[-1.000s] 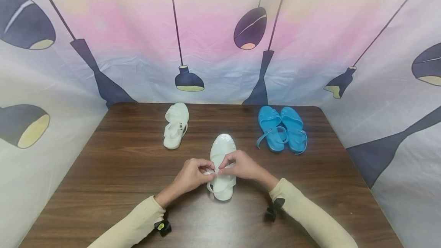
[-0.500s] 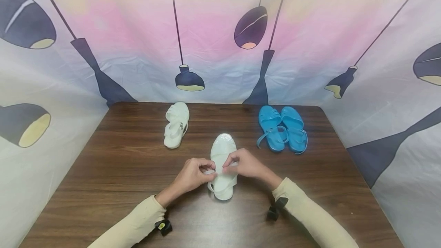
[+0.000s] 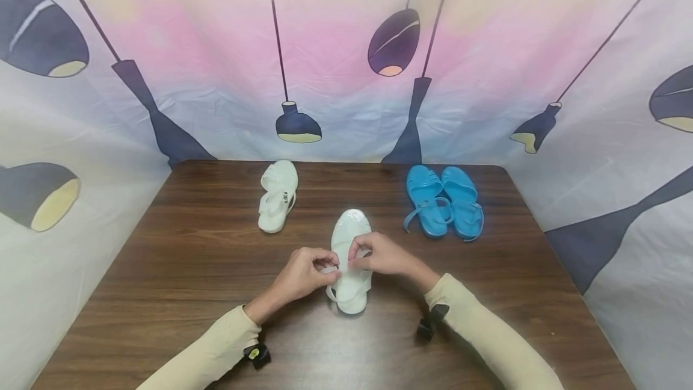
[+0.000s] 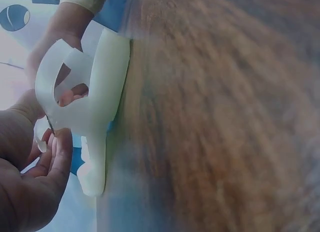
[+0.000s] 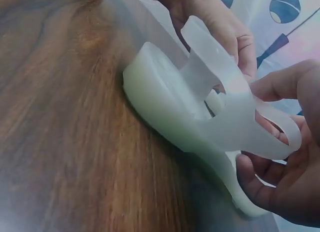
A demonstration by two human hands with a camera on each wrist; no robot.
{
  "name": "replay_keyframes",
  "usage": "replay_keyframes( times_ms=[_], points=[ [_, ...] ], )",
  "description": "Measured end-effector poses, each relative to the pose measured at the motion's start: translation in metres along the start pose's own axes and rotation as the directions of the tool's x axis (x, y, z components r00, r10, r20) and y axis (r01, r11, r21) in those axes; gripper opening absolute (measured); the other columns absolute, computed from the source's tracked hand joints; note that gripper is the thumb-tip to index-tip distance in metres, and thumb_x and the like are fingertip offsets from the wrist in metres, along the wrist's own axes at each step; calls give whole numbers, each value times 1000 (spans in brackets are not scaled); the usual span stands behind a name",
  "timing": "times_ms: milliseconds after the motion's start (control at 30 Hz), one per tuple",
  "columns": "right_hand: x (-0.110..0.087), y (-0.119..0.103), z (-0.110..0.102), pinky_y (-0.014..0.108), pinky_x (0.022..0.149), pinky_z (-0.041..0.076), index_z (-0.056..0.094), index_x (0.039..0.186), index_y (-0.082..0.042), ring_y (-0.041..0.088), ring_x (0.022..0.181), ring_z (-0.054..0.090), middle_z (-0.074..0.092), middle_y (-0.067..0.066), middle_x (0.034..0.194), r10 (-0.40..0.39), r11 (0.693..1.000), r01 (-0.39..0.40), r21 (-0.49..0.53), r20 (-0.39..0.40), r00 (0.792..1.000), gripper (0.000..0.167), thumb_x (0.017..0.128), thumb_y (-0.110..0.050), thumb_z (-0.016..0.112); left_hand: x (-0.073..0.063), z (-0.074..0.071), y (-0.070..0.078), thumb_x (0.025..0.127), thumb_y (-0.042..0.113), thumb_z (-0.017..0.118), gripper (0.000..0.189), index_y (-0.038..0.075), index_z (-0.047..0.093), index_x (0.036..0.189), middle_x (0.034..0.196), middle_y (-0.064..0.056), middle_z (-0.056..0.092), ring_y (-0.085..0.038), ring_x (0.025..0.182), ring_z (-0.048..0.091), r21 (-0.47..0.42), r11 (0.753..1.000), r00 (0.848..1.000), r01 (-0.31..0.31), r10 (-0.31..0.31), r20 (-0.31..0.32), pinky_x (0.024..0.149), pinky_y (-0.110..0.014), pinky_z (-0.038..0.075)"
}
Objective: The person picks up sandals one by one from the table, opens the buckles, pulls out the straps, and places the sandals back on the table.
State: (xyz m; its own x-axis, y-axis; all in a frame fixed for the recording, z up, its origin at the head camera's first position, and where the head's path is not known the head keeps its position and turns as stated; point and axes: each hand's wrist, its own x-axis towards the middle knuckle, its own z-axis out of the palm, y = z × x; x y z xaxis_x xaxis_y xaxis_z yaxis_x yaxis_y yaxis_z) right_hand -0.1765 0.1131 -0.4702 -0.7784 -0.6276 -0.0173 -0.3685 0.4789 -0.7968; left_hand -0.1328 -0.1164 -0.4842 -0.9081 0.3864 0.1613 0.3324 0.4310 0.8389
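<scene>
The head view placed the white sandal (image 3: 349, 281) near the middle of the wooden table (image 3: 206, 245), toe pointing away from the person, between the left hand (image 3: 305, 272) and the right hand (image 3: 379, 253). It alone showed the whole of the second white sandal (image 3: 278, 197) and the pair of blue sandals (image 3: 433, 221) farther back. The left wrist view brought out a thin dark piece (image 4: 50, 124) at the sandal's edge, only a speck from above, with the left fingers pinched together there. The right wrist view revealed a looped strap (image 5: 295, 134) inside the curl of the right thumb and fingers; from above, just their tips showed over the sandal. Whether those tips met was hidden by the strap. Both wrist views cut off the nearer hand, and the tabletop was blurred in the left one.
</scene>
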Motion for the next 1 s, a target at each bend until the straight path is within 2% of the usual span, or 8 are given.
replay_keyframes(
  times_ms=[133, 233, 367, 667, 867, 1000],
  points=[
    [2, -3, 3, 24, 78, 55, 78, 92, -15, 7, 88, 65, 75, -7, 92, -16, 1000, 16, 13, 19, 1000, 5, 90, -20, 76, 1, -1, 1, 81, 6, 81, 14, 5, 78, 94, 84, -2, 75, -6, 76, 67, -13, 1000, 1000, 17, -17, 22, 69, -22, 58],
    [2, -5, 4, 25, 82, 57, 81, 92, -16, 9, 97, 68, 77, -8, 95, -18, 1000, 19, 24, -14, 1000, 4, 89, -18, 79, 1, -2, 3, 81, 6, 80, 15, 4, 78, 95, 85, -2, 75, -6, 76, 67, -14, 999, 999, 31, -31, 29, 69, -21, 58],
    [2, -7, 3, 27, 80, 59, 81, 90, -18, 12, 97, 68, 77, -8, 94, -8, 999, 10, 49, -53, 999, 4, 86, -16, 81, 2, -2, 3, 81, 8, 80, 14, 5, 78, 95, 84, -1, 76, -5, 76, 67, 5, 999, 999, 39, -39, 31, 69, -20, 57],
    [2, -8, 2, 27, 81, 58, 81, 92, -19, 11, 98, 67, 77, -9, 95, -2, 999, 5, 52, -59, 998, 5, 87, -21, 82, 4, -3, 5, 82, 10, 81, 12, 6, 78, 93, 83, 1, 75, -4, 75, 67, 2, 999, 998, 44, -44, 50, 69, -20, 57],
    [1, -9, 5, 26, 76, 58, 83, 92, -19, 8, 91, 69, 78, -10, 93, -23, 999, 25, 34, -66, 998, 7, 87, -24, 82, 1, -3, 6, 81, 11, 83, 10, 7, 77, 88, 81, 1, 75, -6, 74, 68, -31, 997, 997, 75, -74, 15, 68, -22, 59],
    [0, -6, 8, 24, 72, 57, 82, 88, -20, 7, 86, 67, 77, -11, 89, -15, 999, 18, 33, -78, 997, 4, 85, -21, 84, -1, -3, 5, 81, 12, 85, 12, 7, 76, 86, 79, 0, 75, -6, 73, 69, -50, 996, 997, 71, -72, -15, 67, -22, 59]
  ],
)
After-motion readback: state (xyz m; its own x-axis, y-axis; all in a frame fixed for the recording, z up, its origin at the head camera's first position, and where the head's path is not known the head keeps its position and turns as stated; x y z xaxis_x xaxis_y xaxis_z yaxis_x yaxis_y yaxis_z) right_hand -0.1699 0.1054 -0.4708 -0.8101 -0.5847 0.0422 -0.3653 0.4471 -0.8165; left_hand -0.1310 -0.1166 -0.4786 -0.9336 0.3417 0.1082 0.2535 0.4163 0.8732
